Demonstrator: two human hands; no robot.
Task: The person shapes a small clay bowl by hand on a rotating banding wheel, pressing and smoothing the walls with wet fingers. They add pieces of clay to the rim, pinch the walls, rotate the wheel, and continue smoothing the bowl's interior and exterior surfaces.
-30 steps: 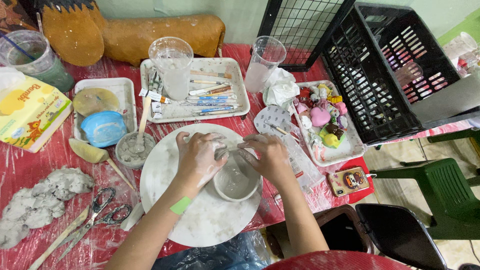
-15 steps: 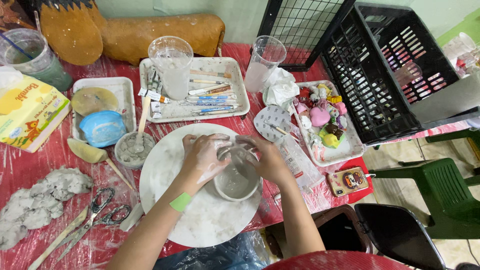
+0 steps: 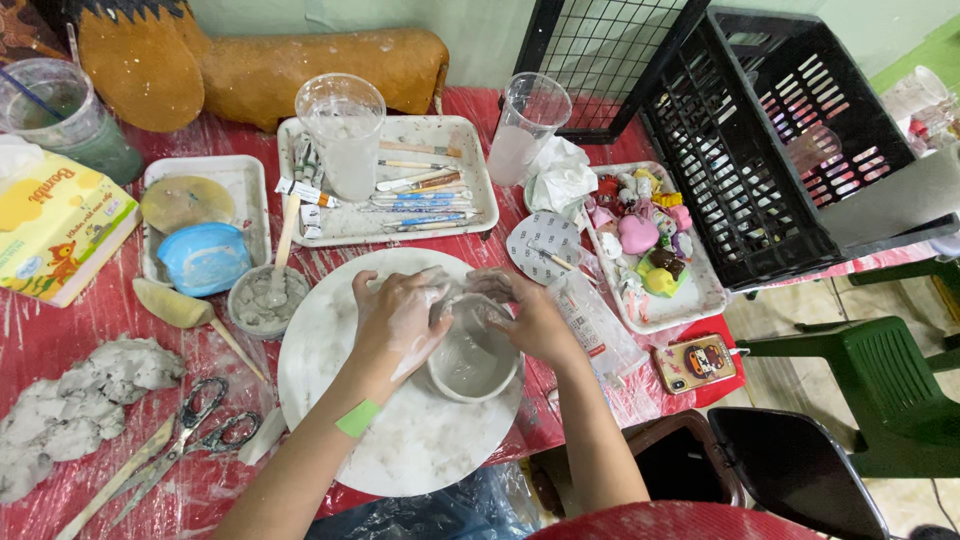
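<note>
While both hands press grey clay, the scene breaks down as follows.

Bowl: a small grey clay bowl [image 3: 472, 358] sits on the right part of a round white board [image 3: 400, 440], near its right edge, mouth facing straight up.
Long axis: the bowl is round, so no long axis can be told; its opening points up toward the camera.
Left hand: the left hand [image 3: 400, 318] lies cupped over the bowl's left rim, fingers curled and closed against the clay, smeared with pale slip.
Right hand: the right hand [image 3: 528, 315] curls around the far right rim, fingers bent inward on the wall; both hands meet at the bowl's far edge.
Wristband: a green band [image 3: 358, 417] wraps the left forearm.
Surface: a red surface [image 3: 60, 330] under clear plastic film carries everything.
Left of board: a small dish of slurry [image 3: 267, 299] sits just beside the board; a lump of grey clay [image 3: 75, 405] lies well apart at far left; scissors [image 3: 190, 430] lie between clay and board.
Behind board: a white tray of brushes and tools [image 3: 430, 190] holds a clear plastic cup [image 3: 342, 135].
Right side: a tray of small coloured figures [image 3: 650, 250] lies near a black crate [image 3: 770, 140].
</note>
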